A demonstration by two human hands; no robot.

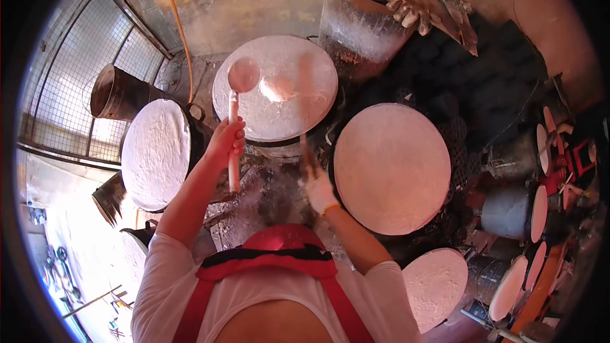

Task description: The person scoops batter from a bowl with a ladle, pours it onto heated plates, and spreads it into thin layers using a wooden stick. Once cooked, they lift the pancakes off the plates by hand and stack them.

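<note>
Above the middle round pan [254,114], coated in white batter, the person's left hand [227,140] is closed around the pale handle of a ladle [236,111], whose round bowl hangs over the pan's left part. To its right, the right hand [316,187], dusted white, is wrapped around a wooden stick tool [305,121] that reaches up over the same pan; its upper end is blurred, so its shape cannot be told. A bare pinkish patch shows on the white surface between the two tools.

Left of this pan sits another white-covered pan [154,152] with a dark rim, and beyond it a dark metal pipe [117,94] lies before a wire mesh window [76,57]. Right of the hands lies a larger, smoother pale disc [391,168], with a smaller white one [435,286] below it. Along the far right edge several more white-topped pots [515,209] stand close together. At the top, another person's floury hand [410,13] rests on a board. Low in view are the person's white sleeves and red apron straps [267,267].
</note>
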